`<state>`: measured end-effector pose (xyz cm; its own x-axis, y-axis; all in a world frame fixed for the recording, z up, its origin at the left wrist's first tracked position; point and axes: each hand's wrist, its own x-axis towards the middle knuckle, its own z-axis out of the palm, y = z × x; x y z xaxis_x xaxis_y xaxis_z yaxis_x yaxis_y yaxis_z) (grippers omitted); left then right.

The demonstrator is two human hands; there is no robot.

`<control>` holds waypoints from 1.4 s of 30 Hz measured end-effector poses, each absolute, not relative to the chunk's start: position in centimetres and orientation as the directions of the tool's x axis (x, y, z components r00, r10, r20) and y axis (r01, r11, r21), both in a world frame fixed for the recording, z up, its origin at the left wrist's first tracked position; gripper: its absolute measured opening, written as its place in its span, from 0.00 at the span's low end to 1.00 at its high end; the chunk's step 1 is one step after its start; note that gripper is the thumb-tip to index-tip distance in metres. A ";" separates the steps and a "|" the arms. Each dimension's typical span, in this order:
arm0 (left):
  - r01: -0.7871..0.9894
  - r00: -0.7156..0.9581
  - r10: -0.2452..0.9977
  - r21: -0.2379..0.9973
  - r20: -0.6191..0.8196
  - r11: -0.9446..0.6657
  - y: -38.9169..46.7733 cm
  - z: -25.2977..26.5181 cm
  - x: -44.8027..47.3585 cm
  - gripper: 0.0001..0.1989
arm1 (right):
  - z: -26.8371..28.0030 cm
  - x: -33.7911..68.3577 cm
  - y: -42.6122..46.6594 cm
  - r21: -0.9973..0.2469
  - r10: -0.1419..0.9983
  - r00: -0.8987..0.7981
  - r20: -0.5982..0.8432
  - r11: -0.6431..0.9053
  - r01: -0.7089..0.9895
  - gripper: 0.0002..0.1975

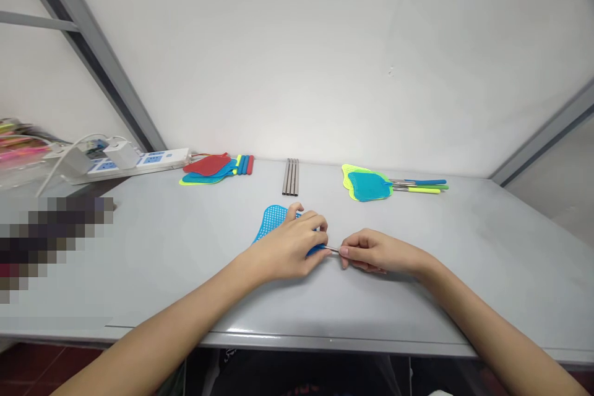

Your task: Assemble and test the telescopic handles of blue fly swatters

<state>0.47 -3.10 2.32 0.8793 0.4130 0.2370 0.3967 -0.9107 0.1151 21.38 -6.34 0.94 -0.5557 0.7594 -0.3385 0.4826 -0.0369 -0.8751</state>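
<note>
A blue perforated fly swatter head [273, 218] lies on the grey table under my left hand [299, 241], whose fingers are closed around its neck end. From that neck a thin metal rod [331, 249] reaches to the right. My right hand [374, 250] pinches the rod between thumb and index finger; the part of the rod inside this hand is hidden. The two hands are a short gap apart, low over the table near its middle.
Several metal tubes [291, 177] stand side by side at the back. Left of them lie loose swatter heads [207, 165] and coloured handle grips [244, 164]. Swatters with handles [370, 186] are stacked at right. A white power strip [143, 163] sits at far left.
</note>
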 end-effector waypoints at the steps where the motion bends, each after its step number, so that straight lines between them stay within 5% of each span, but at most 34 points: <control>1: 0.400 0.876 0.417 0.115 0.244 -0.909 -3.1 2.3 0.4 0.09 | 1.0 21.4 -6.4 -0.873 0.761 -0.553 -0.339 -0.035 0.487 0.19; 17: 0.400 0.884 0.433 0.197 0.175 -0.895 -3.6 1.8 0.9 0.10 | 1.5 21.1 -6.6 -0.834 0.771 -0.556 -0.310 0.060 0.548 0.17; 29: 0.377 0.914 0.352 -0.104 0.204 -0.920 -5.3 0.1 2.4 0.10 | 0.7 21.1 -6.5 -0.877 0.727 -0.577 -0.373 -0.074 0.474 0.16; 42: 0.399 0.894 0.388 -0.003 0.222 -0.917 -4.8 0.3 2.3 0.10 | 0.5 21.2 -6.3 -0.885 0.712 -0.605 -0.357 -0.051 0.462 0.15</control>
